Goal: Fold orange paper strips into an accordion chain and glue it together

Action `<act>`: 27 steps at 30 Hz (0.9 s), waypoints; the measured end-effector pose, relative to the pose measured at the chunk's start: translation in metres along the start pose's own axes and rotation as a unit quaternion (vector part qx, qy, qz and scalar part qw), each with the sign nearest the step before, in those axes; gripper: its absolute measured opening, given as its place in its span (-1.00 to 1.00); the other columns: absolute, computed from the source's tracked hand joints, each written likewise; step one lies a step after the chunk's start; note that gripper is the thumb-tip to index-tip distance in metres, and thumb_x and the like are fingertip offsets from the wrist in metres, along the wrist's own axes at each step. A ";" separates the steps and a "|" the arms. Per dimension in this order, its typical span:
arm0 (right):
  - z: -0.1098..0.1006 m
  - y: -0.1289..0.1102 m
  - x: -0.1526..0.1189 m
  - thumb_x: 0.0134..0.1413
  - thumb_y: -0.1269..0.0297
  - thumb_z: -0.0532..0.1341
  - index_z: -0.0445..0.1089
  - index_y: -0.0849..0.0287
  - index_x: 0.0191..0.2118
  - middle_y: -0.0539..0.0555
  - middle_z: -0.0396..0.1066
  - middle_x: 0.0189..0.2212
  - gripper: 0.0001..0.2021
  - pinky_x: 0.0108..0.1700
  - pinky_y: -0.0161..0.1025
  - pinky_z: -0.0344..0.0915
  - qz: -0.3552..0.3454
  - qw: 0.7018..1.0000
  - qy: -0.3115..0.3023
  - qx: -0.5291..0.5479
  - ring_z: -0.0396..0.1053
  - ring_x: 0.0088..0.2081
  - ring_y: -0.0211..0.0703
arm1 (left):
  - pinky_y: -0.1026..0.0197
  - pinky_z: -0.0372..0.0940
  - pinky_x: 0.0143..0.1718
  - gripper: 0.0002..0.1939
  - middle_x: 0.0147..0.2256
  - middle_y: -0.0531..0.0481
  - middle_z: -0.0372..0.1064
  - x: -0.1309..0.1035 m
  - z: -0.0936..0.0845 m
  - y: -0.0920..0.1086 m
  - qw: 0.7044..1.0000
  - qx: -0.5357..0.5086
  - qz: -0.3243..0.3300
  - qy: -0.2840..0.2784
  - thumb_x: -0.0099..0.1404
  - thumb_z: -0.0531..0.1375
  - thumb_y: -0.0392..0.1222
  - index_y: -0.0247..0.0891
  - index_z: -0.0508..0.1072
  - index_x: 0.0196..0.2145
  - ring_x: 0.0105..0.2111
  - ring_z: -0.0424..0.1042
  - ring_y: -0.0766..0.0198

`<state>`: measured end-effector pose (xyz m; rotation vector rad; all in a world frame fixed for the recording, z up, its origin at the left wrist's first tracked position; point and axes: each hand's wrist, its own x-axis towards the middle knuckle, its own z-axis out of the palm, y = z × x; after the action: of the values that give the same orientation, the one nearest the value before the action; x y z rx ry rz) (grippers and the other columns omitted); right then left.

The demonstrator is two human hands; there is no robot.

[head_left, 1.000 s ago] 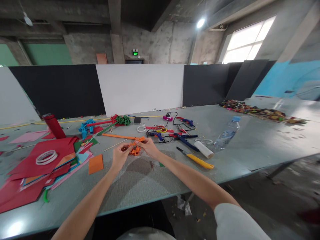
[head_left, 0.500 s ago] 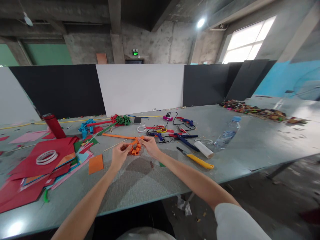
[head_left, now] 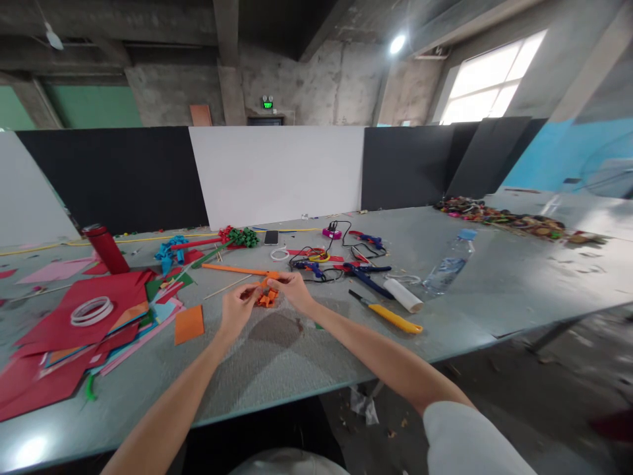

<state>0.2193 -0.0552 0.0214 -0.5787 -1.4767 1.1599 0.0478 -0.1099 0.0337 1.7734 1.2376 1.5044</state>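
My left hand (head_left: 238,307) and my right hand (head_left: 293,290) meet over the middle of the table, fingertips pinched on an orange paper strip (head_left: 266,282). Just below the fingertips hangs or rests a cluster of curled orange paper loops (head_left: 268,299); whether it joins the strip is hard to see. Behind the hands lies a long thin orange paper stick (head_left: 235,269), its right end near my right fingers. A thin wooden stick (head_left: 226,286) lies beside my left hand, and a flat orange paper piece (head_left: 189,324) is to its left.
Red paper sheets (head_left: 93,297) bear white tape rolls (head_left: 91,311) at left, near a red bottle (head_left: 106,249). Green paper flower (head_left: 243,237) lies behind. Rightward are glue guns (head_left: 311,268), pliers (head_left: 370,280), a yellow cutter (head_left: 395,318), a white roll (head_left: 404,295) and a water bottle (head_left: 449,264).
My right fingers have shifted slightly left and down, closer to my left fingertips. The orange strip between them shows less of its length. Other things stay where they were.
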 end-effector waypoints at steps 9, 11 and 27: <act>0.006 -0.002 -0.005 -0.08 0.02 0.40 0.59 0.18 -0.40 0.06 0.51 -0.48 -0.71 -0.36 -0.27 0.32 0.012 1.000 -0.011 -0.008 0.39 -0.46 -0.20 | 0.19 0.37 -0.26 -0.68 -0.33 -0.12 0.59 0.000 0.002 -0.002 0.999 -0.035 -0.016 -0.025 0.21 0.28 0.04 -0.30 0.61 -0.33 -0.31 0.54 0.12; 0.006 -0.002 -0.006 -0.09 0.02 0.40 0.59 0.18 -0.41 0.06 0.51 -0.48 -0.71 -0.36 -0.27 0.31 0.013 1.000 -0.008 -0.008 0.39 -0.46 -0.20 | 0.20 0.37 -0.27 -0.69 -0.34 -0.11 0.59 0.000 0.003 -0.002 0.999 -0.029 -0.015 -0.023 0.21 0.27 0.04 -0.29 0.61 -0.34 -0.32 0.54 0.13; -0.002 -0.005 0.000 -0.06 0.01 0.38 0.56 0.23 -0.44 0.03 0.45 -0.51 -0.67 -0.41 -0.30 0.24 0.014 0.999 0.023 -0.038 0.33 -0.48 -0.24 | 0.20 0.37 -0.29 -0.70 -0.37 -0.11 0.59 0.003 0.003 -0.010 0.998 -0.023 -0.039 -0.032 0.19 0.28 0.04 -0.28 0.61 -0.37 -0.34 0.55 0.13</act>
<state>0.2222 -0.0567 0.0256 -0.6762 -1.4829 1.1090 0.0477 -0.1019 0.0263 1.7103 1.2179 1.4111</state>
